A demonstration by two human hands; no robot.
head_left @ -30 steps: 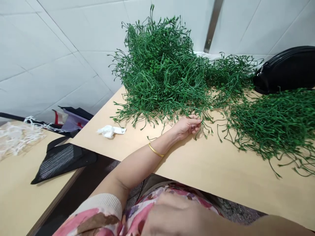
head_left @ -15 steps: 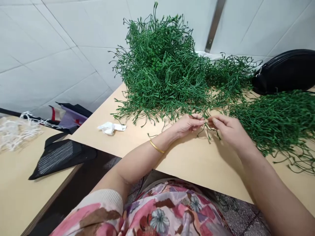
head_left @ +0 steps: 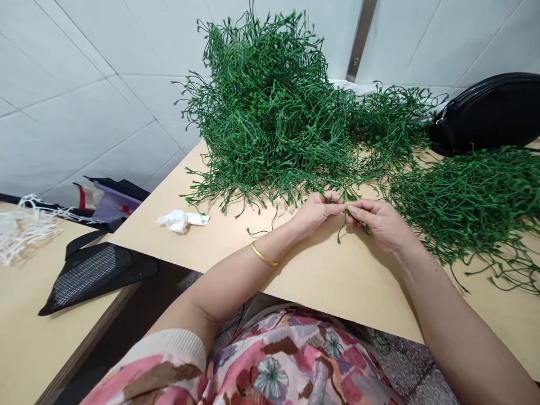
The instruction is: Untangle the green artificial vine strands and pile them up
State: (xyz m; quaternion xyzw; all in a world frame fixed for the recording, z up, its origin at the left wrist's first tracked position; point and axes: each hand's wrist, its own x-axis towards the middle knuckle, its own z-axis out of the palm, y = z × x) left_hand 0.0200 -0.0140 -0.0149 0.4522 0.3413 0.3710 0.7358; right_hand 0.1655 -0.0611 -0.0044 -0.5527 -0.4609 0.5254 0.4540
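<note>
Pinched between the fingertips of both hands, a thin green sprig [head_left: 342,220] is held just above the tabletop [head_left: 337,281], at the near edge of a large heap of green plastic stems [head_left: 274,118]. The left hand [head_left: 316,212] is curled, its thumb and forefinger closed on the sprig; the right hand [head_left: 377,222] meets it from the other side, its fingers likewise closed on the same piece. The sprig is wiry and dark green, with short curling ends hanging down below the fingers. A gold bangle [head_left: 264,256] is worn on the left wrist. A second, flatter pile of stems [head_left: 472,202] is spread to the right, and a black bag [head_left: 493,112] is set behind it. A crumpled white tissue [head_left: 181,219] lies to the left. No writing or label can be read anywhere.
</note>
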